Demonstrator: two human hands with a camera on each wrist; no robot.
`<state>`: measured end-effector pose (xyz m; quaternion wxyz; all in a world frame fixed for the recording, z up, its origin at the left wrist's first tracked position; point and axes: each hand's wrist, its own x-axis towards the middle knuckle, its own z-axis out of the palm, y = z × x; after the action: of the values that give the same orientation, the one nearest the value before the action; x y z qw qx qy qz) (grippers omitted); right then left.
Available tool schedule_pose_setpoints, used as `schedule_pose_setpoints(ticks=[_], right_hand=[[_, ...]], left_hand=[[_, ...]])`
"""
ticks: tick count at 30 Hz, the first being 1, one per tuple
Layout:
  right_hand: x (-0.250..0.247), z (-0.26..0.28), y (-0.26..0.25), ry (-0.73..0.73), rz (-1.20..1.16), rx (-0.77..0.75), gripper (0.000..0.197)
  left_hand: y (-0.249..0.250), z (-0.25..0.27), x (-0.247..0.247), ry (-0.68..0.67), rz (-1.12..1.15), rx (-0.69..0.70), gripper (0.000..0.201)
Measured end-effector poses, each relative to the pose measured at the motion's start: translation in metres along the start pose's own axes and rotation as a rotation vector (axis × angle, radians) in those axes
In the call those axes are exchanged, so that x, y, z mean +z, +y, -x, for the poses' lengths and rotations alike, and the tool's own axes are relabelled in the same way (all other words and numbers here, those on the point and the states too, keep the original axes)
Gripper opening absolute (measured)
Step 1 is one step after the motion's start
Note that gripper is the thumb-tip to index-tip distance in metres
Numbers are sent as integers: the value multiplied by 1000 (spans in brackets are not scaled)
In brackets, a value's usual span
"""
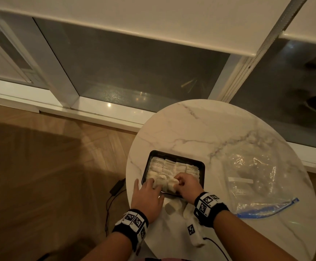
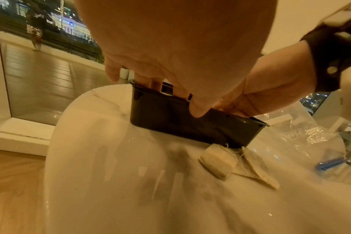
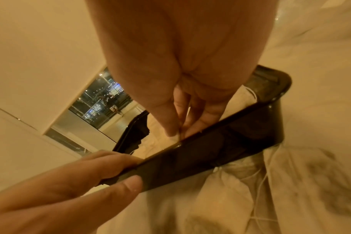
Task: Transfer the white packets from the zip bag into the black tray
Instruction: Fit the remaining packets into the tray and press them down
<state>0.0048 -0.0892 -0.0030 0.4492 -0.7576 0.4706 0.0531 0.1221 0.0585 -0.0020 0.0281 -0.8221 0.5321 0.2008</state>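
The black tray (image 1: 176, 157) stands on the round marble table (image 1: 200, 127), packed with white packets (image 1: 169, 166). My left hand (image 1: 149, 186) lays its fingers inside the tray (image 2: 170, 120) while the thumb (image 2: 198, 110) presses the near wall from outside, pinching it. At the tray's near right, my right hand (image 1: 179, 182) pinches a white packet (image 1: 172, 183) between thumb and fingertips (image 3: 170, 131). Two loose packets (image 1: 172, 206) (image 2: 218, 163) lie on the table just in front of the tray. The clear zip bag (image 1: 257, 176) with its blue zip lies flat to the right.
The tray sits close to the table's left edge. A white strap with a printed tag (image 1: 193, 232) lies at the near edge. Down on the wooden floor to the left are a dark adapter (image 1: 116, 186) and its cable. A glass window wall runs behind the table.
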Motion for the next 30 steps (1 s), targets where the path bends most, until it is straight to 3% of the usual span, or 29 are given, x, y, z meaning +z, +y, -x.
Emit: schedule_pose_setpoints(ticks=[14, 30], right_hand=[[3, -11, -9, -93, 132, 81, 24], [0, 1, -12, 34, 191, 64, 14]], left_hand=[[-1, -4, 1, -58, 16, 9, 44], [9, 0, -1, -55, 2, -1, 41]])
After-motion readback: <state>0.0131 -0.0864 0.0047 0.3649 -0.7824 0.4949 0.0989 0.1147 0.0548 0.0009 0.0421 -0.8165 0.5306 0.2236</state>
